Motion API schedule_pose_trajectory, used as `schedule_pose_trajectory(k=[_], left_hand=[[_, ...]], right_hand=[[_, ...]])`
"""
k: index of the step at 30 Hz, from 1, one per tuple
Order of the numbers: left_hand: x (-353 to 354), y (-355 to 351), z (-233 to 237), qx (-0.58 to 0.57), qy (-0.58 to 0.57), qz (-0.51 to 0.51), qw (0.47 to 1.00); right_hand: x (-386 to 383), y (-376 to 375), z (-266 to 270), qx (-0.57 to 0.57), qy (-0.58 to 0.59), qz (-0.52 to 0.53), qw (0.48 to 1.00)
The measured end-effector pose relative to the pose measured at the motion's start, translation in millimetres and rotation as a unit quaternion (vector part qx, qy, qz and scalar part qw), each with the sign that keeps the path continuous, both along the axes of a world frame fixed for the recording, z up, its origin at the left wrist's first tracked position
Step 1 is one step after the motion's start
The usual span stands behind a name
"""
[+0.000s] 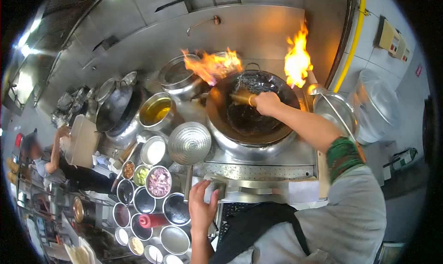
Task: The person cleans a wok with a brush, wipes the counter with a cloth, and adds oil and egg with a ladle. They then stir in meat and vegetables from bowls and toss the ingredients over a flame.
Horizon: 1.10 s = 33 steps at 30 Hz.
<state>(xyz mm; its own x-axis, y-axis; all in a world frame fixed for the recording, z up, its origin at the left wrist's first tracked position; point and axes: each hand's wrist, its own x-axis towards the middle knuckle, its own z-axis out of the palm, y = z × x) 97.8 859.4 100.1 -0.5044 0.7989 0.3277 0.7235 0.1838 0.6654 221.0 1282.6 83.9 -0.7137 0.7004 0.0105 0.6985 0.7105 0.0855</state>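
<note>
A large dark wok (221, 121) sits on the stove ring, wet and dark inside. Over it, my right hand (267, 102) is closed around a wooden-handled brush (242, 98), whose end reaches into the wok. Flames (297, 61) rise behind the wok's right side, and more flames (214, 65) burn at its back left. Near the counter's front edge, my left hand (203, 206) is raised with its fingers apart and holds nothing. A perforated metal skimmer (189, 143) lies just beyond it, left of the wok.
A pot of yellow oil (158, 111) stands left of the wok. Several metal containers, one with chopped onion (158, 182), and a red bottle (152, 220) fill the lower left. A ladle (337, 109) rests on a right-hand pot. Another person (50, 158) stands at far left.
</note>
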Motion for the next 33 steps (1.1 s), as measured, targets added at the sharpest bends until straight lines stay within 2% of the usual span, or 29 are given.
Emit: schedule_pose_trajectory(k=[3, 4, 5, 7, 9, 11, 12, 13, 14, 15, 16, 18, 19, 21, 23, 25, 26, 27, 29, 30, 31, 33], left_hand=[[-8, -24, -1, 0.005, -0.03, 0.044, 0.999], [-10, -28, -5, -0.003, -0.027, 0.066, 0.997], [-7, -28, -3, -0.002, -0.025, 0.057, 0.998], [-3, -13, 6, 0.007, -0.016, 0.033, 0.999], [2, -7, 9, 0.016, 0.0, -0.02, 1.0], [8, -9, 18, -0.002, -0.006, -0.054, 0.998], [7, -13, 15, 0.008, -0.014, -0.045, 0.999], [3, -24, 7, -0.009, -0.026, -0.02, 0.999], [-3, -39, -3, -0.024, -0.038, 0.007, 0.999], [-8, -47, -8, -0.041, -0.047, 0.033, 0.997], [-7, -49, -2, -0.059, -0.089, 0.067, 0.992], [-10, -44, -6, -0.045, -0.063, 0.038, 0.996], [-12, -34, -6, -0.031, -0.048, 0.016, 0.998], [2, -15, 11, -0.002, -0.022, -0.037, 0.999], [5, -11, 29, 0.006, 0.011, -0.084, 0.996], [-4, -43, 19, -0.014, -0.022, -0.003, 1.0], [-10, -67, 6, -0.024, -0.056, 0.049, 0.997], [-17, -79, 1, -0.037, -0.087, 0.097, 0.991], [-18, -79, -1, -0.04, -0.086, 0.104, 0.99], [-16, -79, -1, -0.041, -0.083, 0.105, 0.99], [-14, -67, 4, -0.041, -0.066, 0.062, 0.995], [3, -21, 18, -0.037, -0.036, -0.026, 0.998]], right_hand=[[34, 4, 10, -0.05, 0.064, 0.071, 0.994], [30, 28, 12, -0.075, 0.011, 0.051, 0.996], [16, 53, -20, -0.019, 0.107, -0.032, 0.994], [-13, 51, -52, -0.096, 0.298, -0.06, 0.948], [-28, 3, -60, -0.1, 0.349, -0.051, 0.93], [-4, -33, -52, -0.168, 0.31, 0.037, 0.935], [28, -41, -49, -0.158, 0.306, 0.13, 0.93], [66, -63, -7, -0.222, 0.205, 0.11, 0.947], [102, -69, 20, -0.216, 0.156, 0.1, 0.959], [144, -41, 12, -0.152, 0.119, 0.136, 0.972], [158, -13, 24, -0.164, 0.003, 0.049, 0.985], [154, 9, 41, -0.089, -0.065, -0.096, 0.989], [128, 5, 47, 0.011, -0.015, -0.151, 0.988], [87, 28, -21, 0.092, 0.055, -0.163, 0.981], [62, 1, -25, -0.033, 0.045, -0.12, 0.991], [75, -40, 21, -0.135, 0.043, -0.117, 0.983], [93, -40, 36, -0.118, 0.017, -0.089, 0.989], [108, -33, 54, -0.142, -0.013, -0.106, 0.984], [125, 32, 25, -0.086, -0.039, -0.112, 0.989], [106, 45, 11, -0.052, 0.009, -0.137, 0.989], [80, 54, -3, -0.015, 0.062, -0.165, 0.984], [32, 68, -51, -0.017, 0.123, -0.081, 0.989]])
